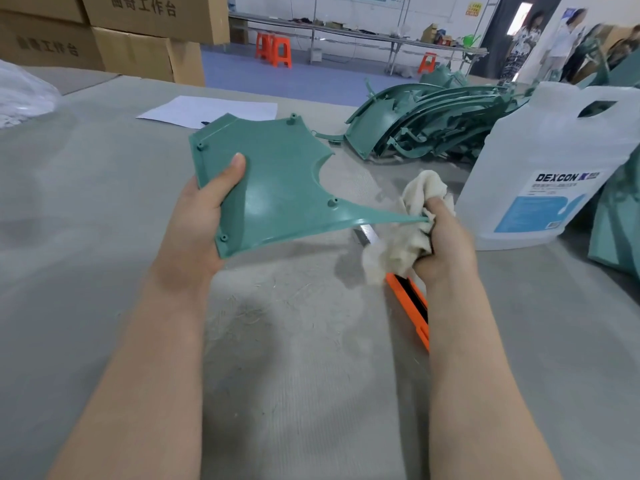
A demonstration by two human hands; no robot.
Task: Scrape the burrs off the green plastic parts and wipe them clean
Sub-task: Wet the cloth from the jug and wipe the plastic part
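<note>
Two bare hands work above the grey tabletop (104,237). An orange utility knife (410,306) lies nearest, partly under the right forearm. The left hand (201,233) holds a flat green plastic part (273,188) in the air, thumb on top. The right hand (445,244) has its grip bunched round a cream cloth (408,230), which touches the part's pointed tip. Beyond stands a clear jug (554,161) labelled "DEXCON". More green parts (426,119) are heaped behind; cardboard boxes (145,32) carry Chinese print.
</note>
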